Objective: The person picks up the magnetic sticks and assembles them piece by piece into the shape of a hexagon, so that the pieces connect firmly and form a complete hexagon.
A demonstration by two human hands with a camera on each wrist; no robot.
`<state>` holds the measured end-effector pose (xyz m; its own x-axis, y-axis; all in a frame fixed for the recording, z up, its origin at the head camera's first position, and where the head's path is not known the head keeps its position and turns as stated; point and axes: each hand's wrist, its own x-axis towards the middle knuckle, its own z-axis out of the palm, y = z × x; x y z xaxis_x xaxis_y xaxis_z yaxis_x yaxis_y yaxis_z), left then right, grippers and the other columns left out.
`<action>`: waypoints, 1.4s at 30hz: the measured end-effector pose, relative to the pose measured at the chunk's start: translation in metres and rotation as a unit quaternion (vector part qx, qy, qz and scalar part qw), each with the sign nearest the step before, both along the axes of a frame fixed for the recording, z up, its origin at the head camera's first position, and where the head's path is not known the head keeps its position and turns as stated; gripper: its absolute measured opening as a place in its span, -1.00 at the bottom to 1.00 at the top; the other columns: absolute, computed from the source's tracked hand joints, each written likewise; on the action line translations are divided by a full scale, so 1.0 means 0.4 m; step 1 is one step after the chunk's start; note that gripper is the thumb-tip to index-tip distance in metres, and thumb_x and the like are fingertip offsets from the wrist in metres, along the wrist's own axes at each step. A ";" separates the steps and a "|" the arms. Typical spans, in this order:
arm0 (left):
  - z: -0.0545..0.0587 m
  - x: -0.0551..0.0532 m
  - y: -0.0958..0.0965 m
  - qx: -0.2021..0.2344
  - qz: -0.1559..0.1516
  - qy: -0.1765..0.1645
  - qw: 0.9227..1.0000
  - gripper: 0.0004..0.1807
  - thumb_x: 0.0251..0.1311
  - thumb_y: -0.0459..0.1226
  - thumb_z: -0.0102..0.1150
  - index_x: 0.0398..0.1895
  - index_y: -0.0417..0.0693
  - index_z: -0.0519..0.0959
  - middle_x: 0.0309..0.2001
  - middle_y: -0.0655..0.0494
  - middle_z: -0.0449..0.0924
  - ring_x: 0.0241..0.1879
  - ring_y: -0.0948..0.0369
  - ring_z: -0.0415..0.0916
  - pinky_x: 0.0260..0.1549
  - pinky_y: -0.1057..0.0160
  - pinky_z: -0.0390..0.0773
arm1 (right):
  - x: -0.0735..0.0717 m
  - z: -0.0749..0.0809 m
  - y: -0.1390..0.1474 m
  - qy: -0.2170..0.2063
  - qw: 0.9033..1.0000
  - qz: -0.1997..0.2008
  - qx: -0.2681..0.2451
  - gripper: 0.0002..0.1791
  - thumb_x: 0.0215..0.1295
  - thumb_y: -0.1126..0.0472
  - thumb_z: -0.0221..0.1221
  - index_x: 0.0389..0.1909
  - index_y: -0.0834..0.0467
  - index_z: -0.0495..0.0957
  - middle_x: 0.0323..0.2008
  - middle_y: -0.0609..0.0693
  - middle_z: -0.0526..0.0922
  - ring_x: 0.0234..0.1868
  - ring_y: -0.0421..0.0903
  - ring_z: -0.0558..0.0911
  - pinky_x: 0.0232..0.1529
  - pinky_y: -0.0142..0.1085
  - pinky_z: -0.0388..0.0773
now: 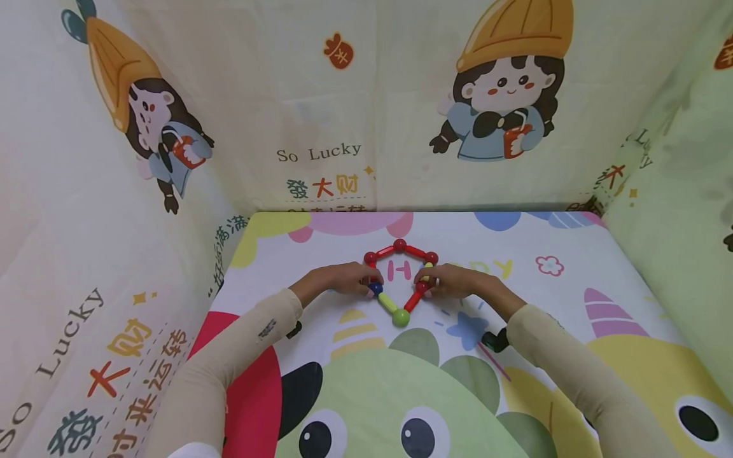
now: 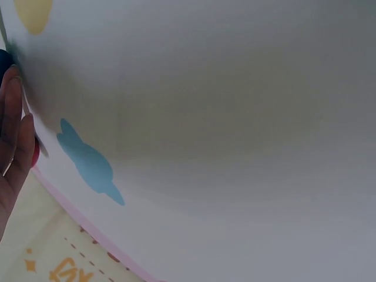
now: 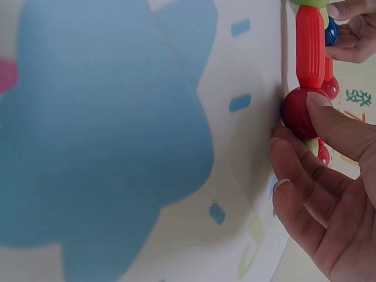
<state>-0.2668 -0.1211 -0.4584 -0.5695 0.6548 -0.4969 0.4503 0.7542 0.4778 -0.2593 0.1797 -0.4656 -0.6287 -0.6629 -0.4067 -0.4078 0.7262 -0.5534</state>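
On the table, a six-sided ring of rods and balls lies around the printed letter H. My left hand pinches the blue ball at the ring's lower left. Opposite it, my right hand grips the red ball between thumb and fingers. A red rod and a yellow-green rod run from these balls to the green ball nearest me. More red balls, one the top ball, and red rods form the far side. My fingers partly cover the side rods.
The table mat carries cartoon prints, with a large green figure near me. Printed cloth walls stand behind the table and at both sides. Dark wrist straps show under the sleeves.
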 end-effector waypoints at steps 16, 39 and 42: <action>0.003 -0.017 -0.026 0.025 0.013 0.022 0.999 -0.54 0.38 -0.14 0.20 0.32 0.09 0.48 -0.04 0.13 0.62 -0.05 0.20 0.53 0.00 0.20 0.59 | -0.019 0.011 0.031 0.043 0.997 -0.039 -0.041 -0.55 0.38 0.13 0.25 0.26 0.05 0.52 -0.07 0.01 0.65 -0.06 -0.05 0.59 -0.10 -0.23 0.64; -0.038 -0.076 0.046 -0.018 0.164 0.112 0.980 -0.34 0.37 -0.08 0.22 0.47 -0.05 0.31 0.11 -0.07 0.42 -0.03 0.13 0.44 -0.01 0.21 0.61 | -0.099 -0.019 -0.050 0.108 0.977 -0.183 0.032 -0.49 0.31 0.10 0.31 0.24 0.17 0.54 -0.03 0.15 0.67 -0.08 0.04 0.62 -0.03 -0.09 0.63; -0.036 -0.081 0.043 -0.006 0.157 0.104 0.982 -0.38 0.37 -0.11 0.21 0.44 -0.09 0.35 0.08 -0.06 0.44 -0.05 0.12 0.44 -0.03 0.23 0.59 | -0.101 -0.018 -0.049 0.104 0.977 -0.185 0.031 -0.48 0.33 0.11 0.30 0.27 0.18 0.51 -0.02 0.16 0.68 -0.08 0.04 0.63 -0.04 -0.10 0.63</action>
<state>-0.2991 -0.1040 -0.4729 -0.8323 0.4252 -0.3555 0.2816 0.8769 0.3896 -0.2998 0.1599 -0.4730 -0.8935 -0.3537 -0.2767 -0.2105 0.8741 -0.4377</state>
